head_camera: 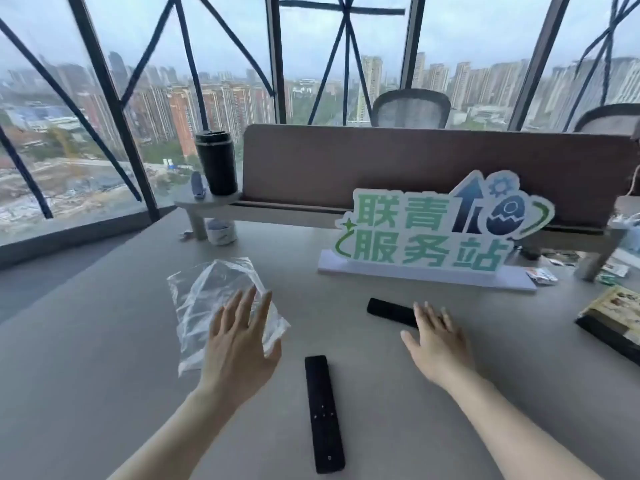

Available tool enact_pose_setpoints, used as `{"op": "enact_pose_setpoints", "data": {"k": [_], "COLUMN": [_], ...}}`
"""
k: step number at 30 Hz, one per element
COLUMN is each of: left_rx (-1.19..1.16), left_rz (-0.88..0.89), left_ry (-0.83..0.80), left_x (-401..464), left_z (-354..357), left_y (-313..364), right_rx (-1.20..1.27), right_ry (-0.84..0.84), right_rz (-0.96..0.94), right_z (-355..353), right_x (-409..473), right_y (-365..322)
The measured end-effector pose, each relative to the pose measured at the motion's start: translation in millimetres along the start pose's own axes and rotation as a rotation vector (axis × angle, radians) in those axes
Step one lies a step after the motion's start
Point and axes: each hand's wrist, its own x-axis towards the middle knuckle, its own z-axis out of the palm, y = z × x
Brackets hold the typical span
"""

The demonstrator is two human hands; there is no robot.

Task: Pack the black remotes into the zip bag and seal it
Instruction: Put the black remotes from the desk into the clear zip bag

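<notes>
A clear crumpled zip bag (211,296) lies flat on the grey desk left of centre. My left hand (239,341) hovers over the bag's near right corner, fingers spread, holding nothing. One black remote (323,414) lies lengthwise near the front, between my two forearms. A second black remote (389,311) lies crosswise farther back; its right end is hidden under the fingers of my right hand (436,344), which is spread open above it and grips nothing.
A green-and-white sign (433,233) on a white base stands behind the remotes. A black tumbler (216,162) sits on a small shelf at the back left, before a brown divider panel (381,161). Books and small packets (613,317) crowd the right edge.
</notes>
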Motion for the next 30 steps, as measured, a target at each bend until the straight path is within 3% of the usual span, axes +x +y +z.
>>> {"op": "enact_pose_setpoints", "data": {"k": [6,9,13,16,19,22,27,30], "left_rx": [0.141,0.185,0.029,-0.129,-0.197,-0.209,-0.256,-0.264], "left_rz": [-0.093,-0.077,-0.013,0.051,0.090,0.075,0.028,-0.016], "left_ry": [-0.073,-0.128,-0.117,-0.075,-0.025,0.007,0.113,0.154], "left_x": [-12,-11,-6,-1,-1,-4,1,1], "left_z": [-1,-16,-24,-23,-29,-39,-57,-63], "left_y": [-34,-28,-8,15,42,60,55,36], "right_rx": [-0.185,0.008,0.502,0.882,0.958,0.982,1.351,1.306], "right_ry": [0.207,0.185,0.034,-0.236,-0.504,-0.574,-0.549,-0.322], "right_rz": [0.020,0.116,0.137,0.032,-0.050,-0.006,-0.050,0.014], "right_z": [0,-7,-28,-52,-66,-59,-42,-36], "right_x": [-21,-36,-65,-95,-116,-110,-103,-109], "right_y": [-1,-2,-12,-26,-47,-72,-127,-132]}}
